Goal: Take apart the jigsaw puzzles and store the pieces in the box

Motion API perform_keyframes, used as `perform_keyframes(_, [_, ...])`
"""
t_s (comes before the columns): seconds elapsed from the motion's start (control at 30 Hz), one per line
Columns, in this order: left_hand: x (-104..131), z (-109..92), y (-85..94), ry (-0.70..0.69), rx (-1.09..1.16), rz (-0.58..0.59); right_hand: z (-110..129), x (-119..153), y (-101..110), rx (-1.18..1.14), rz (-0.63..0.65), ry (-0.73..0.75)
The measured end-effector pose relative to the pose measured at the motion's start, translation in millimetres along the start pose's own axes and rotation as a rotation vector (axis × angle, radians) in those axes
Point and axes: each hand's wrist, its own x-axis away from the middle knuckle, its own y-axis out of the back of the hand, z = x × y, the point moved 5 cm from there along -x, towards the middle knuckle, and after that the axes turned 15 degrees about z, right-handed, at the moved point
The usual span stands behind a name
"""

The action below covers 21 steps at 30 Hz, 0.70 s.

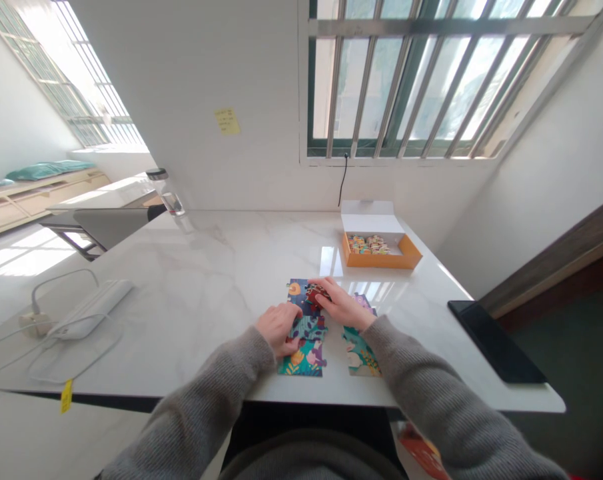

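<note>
A joined group of puzzle pieces, teal with flowers below and dark blue above, lies flat near the table's front edge. My left hand rests on its left side, fingers bent and thumb pressed against the pieces. Between the fingers and thumb of my right hand is a dark red puzzle piece, over the group's upper right part. I cannot tell whether that piece is locked in. A second group of puzzle pieces, purple above and teal below, lies to the right, partly under my right wrist and sleeve.
An orange box with its white lid up holds more puzzle pieces at the back right. A black tablet-like slab lies at the right edge. On the left are a white power strip with cables and a clear bottle.
</note>
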Motion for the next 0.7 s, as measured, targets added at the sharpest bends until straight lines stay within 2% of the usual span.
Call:
perform_keyframes(0.1, [-9.2, 11.9, 1.8, -0.018, -0.016, -0.06, 3.2, 0.0, -1.5, 0.006, 0.051, -0.014])
perform_keyframes(0.23, [-14.7, 23.5, 1.2, -0.082, 0.097, -0.152, 8.9, 0.0, -4.7, 0.046, 0.088, 0.001])
perform_keyframes(0.47, [-4.7, 27.8, 10.1, -0.084, 0.507, -0.277, 3.9, -1.6, -9.1, 0.043, 0.025, -0.001])
perform_keyframes(0.57, [-9.1, 25.1, 14.4, -0.096, 0.648, -0.28, 3.3, -1.7, -5.3, -0.006, -0.012, 0.019])
perform_keyframes(0.7, [-29.1, 26.7, 19.3, -0.098, 0.68, -0.263, 7.2, -1.6, 1.3, -0.042, -0.026, 0.018])
